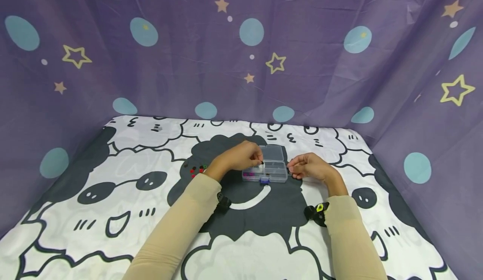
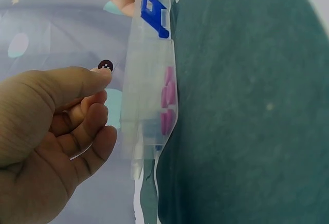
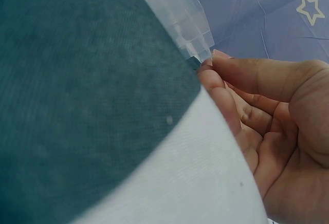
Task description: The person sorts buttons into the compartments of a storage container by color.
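No legible text, labels, numbers or signs.

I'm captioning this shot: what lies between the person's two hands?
In the head view, the clear compartment box, its lid open, lies between the left hand and the right hand.

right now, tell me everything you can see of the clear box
The clear box looks like plastic: divided into compartments, its lid open and swung away from the person, a blue latch at the front. Pink pieces show inside its left end. It rests on printed cloth, left grip above it, right grip by its right end, contact unclear.
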Tool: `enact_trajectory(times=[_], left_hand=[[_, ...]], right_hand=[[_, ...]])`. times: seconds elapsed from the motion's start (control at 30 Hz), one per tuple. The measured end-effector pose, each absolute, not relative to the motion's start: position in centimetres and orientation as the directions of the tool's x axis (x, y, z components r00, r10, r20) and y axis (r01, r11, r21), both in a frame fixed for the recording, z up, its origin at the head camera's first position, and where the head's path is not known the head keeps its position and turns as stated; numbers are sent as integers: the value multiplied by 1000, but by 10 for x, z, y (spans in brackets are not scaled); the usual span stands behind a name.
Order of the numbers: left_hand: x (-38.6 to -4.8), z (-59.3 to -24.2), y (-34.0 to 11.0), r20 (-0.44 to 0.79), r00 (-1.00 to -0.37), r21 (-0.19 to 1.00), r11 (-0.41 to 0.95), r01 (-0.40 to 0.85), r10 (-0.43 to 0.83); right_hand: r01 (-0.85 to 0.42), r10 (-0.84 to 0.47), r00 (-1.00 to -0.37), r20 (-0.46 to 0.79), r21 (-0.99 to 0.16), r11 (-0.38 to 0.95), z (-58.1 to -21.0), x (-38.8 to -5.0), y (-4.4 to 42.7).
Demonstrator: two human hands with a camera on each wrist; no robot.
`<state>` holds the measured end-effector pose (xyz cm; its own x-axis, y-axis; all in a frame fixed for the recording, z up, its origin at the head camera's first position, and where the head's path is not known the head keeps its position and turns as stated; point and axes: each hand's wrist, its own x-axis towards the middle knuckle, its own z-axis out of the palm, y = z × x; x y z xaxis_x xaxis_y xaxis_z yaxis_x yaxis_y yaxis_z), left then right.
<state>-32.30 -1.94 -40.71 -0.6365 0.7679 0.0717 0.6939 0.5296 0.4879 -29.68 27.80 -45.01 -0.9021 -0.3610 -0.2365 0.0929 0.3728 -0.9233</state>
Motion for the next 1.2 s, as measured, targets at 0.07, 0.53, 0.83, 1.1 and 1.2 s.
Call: enact_trajectory(times=[0.07, 0.53, 0.83, 1.1, 1.2], left_hand=[[-322, -408, -18, 76, -633, 486, 525, 699, 771], [-319, -411, -11, 88, -617, 467, 515, 719, 782], [-317, -409, -6, 77, -598, 459, 504, 731, 798], [-317, -409, -5, 65, -596, 460, 506, 730, 800], [-317, -408, -6, 64, -600, 455, 511, 729, 798]], right_hand=[[93, -357, -904, -236, -922, 375, -450, -297, 278], [85, -353, -906, -236, -915, 395, -449, -296, 276], [90, -349, -906, -239, -915, 393, -449, -296, 277], [96, -350, -905, -244, -916, 391, -449, -296, 277], [98, -349, -904, -245, -916, 388, -450, -296, 277]])
